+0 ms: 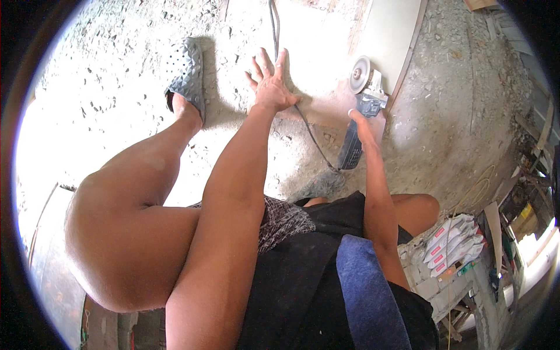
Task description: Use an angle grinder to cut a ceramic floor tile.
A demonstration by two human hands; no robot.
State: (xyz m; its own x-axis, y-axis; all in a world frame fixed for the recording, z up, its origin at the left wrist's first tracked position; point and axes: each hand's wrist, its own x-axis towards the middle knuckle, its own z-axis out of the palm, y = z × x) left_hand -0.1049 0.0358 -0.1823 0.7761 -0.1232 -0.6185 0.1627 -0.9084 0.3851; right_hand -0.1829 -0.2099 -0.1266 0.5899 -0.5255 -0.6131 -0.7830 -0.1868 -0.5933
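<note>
My right hand point(366, 129) is wrapped around the dark body of an angle grinder point(351, 144). Its round cutting disc point(360, 74) points away from me, beside the edge of a smooth pale panel point(388, 38); whether the disc touches anything, I cannot tell. My left hand point(273, 90) has its fingers spread and presses down on a bright, dusty slab point(312, 52) to the left of the grinder. A dark power cord point(312, 133) leads from the grinder's rear end toward my left hand, and a cord also shows beyond the fingers.
My left foot, in a grey clog with holes point(185, 70), stands on rough, chipped ground point(128, 76). White and red bags point(454, 245) are stacked at the lower right. Scrap wood point(542, 134) lies along the right rim. A blue cloth point(370, 286) hangs near my right arm.
</note>
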